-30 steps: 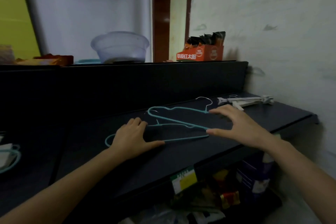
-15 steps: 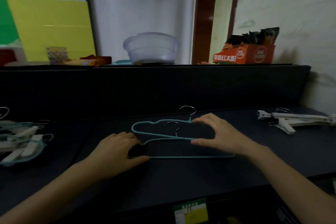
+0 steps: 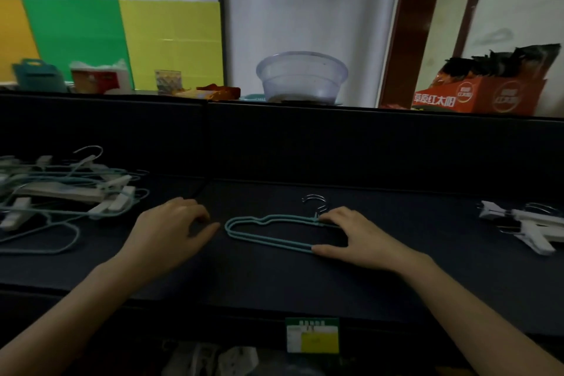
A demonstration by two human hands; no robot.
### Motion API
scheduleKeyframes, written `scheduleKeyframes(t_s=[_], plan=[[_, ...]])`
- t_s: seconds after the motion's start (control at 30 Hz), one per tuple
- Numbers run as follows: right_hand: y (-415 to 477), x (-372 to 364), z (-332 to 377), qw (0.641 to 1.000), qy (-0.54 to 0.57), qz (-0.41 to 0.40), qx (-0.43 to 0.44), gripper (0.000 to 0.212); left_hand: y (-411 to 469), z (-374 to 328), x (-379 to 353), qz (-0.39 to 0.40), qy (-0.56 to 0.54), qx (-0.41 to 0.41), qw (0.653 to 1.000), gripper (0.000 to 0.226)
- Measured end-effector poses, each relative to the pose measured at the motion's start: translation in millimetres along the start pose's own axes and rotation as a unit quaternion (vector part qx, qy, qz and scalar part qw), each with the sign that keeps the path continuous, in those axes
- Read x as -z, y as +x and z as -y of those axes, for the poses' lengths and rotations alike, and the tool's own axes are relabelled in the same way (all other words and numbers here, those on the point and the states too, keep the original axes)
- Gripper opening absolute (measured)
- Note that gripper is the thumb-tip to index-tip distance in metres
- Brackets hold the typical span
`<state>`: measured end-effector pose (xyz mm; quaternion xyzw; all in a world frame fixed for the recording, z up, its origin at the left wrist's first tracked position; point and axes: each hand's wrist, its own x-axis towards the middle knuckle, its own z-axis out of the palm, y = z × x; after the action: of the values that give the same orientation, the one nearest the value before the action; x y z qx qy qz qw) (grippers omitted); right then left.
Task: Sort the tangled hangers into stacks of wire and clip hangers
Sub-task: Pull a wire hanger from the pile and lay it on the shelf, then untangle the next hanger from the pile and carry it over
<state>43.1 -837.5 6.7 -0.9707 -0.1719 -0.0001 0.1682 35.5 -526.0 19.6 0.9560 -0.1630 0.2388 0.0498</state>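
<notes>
Head view only.

- Two teal wire hangers (image 3: 268, 233) lie stacked mid-desk (image 3: 274, 287), between the tangled pile (image 3: 64, 192) on the left and the white clip hangers (image 3: 528, 229) on the right.
- Right hand (image 3: 363, 238) is spread over their right half. The thumb tip is on the lower bars and the fingertips at the neck; it looks like pressing, not wrapping.
- Left hand (image 3: 171, 229) rests just beside the hangers' left end with fingers loosely curled, holding nothing. I can't tell if it touches the wire.
- Orientation: the long axis runs left-right along the desk. The hooks (image 3: 316, 203) point away from the person, toward the back panel (image 3: 305, 146).

Risks, my read:
- The two frames aren't quite flush, so a sideways push from the right hand could fan them apart.
- The hooks overlap and could snag each other when another hanger is added.
- In the pile, wire and clip hangers are interlocked. Pulling one wire hanger out will likely drag the clip hangers along or sweep them off the front edge.
</notes>
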Motion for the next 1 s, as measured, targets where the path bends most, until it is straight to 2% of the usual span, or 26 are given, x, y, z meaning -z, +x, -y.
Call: scheduleKeyframes(t_s=[0.13, 0.33, 0.6, 0.8, 1.0], plan=[[-2.7, 5.8, 17.6, 0.998, -0.040, -0.022, 0.044, 0.067, -20.6, 4.7, 5.6, -0.027, 0.011, 0.030, 0.999, 0.030], [6.6, 1.2, 84.5, 0.983, -0.032, -0.087, 0.156, 0.044, -70.2, 22.7, 28.8, -0.049, 0.031, 0.085, 0.995, 0.033], [32.0, -46.8, 201.5, 0.960, -0.010, -0.074, 0.271, 0.041, -151.9, 85.6, 65.8, -0.056, 0.078, 0.163, 0.982, 0.029], [59.4, -84.8, 278.5, 0.949, -0.005, -0.049, 0.311, 0.042, -195.8, 146.5, 84.8, -0.061, 0.105, 0.191, 0.974, 0.024], [90.7, -113.9, 345.3, 0.957, 0.008, -0.057, 0.285, 0.044, -221.1, 218.6, 103.9, -0.054, 0.097, 0.185, 0.977, 0.026]])
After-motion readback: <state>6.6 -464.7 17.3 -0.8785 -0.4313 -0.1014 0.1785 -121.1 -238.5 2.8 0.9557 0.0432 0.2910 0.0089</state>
